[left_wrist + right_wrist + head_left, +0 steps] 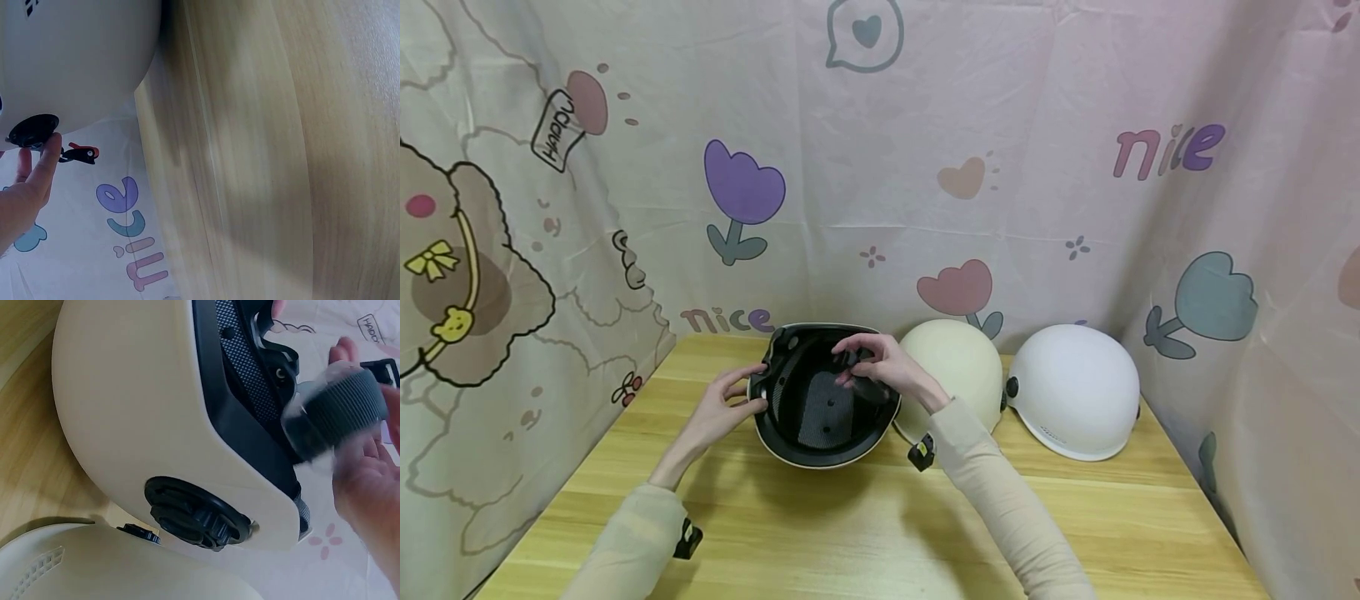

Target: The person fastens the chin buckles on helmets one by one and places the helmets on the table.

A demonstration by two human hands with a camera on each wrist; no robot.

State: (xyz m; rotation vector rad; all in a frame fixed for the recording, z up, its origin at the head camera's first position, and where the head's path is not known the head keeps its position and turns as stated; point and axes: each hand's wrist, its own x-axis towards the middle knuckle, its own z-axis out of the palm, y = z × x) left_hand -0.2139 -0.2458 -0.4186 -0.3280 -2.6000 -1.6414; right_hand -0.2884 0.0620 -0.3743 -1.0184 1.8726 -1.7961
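A helmet [831,457] with a pale shell and black lining rests on the table, its hollow side turned toward me. My left hand [721,410] holds it at the left rim; in the left wrist view a fingertip lies against the round black side knob [34,130]. Over the opening, my right hand [891,367] pinches the black chin strap by its buckle end. The right wrist view shows the strap's ribbed grey pad [344,412], blurred, and a black buckle [382,372] at the fingers. A red-and-black clip [83,153] hangs beyond the left fingers.
A cream helmet [958,367] stands dome up just right of the held one, partly behind my right forearm. Farther right sits a white helmet [1075,392], also dome up. The wooden table [820,542] meets a printed cloth backdrop [865,167] behind and at both sides.
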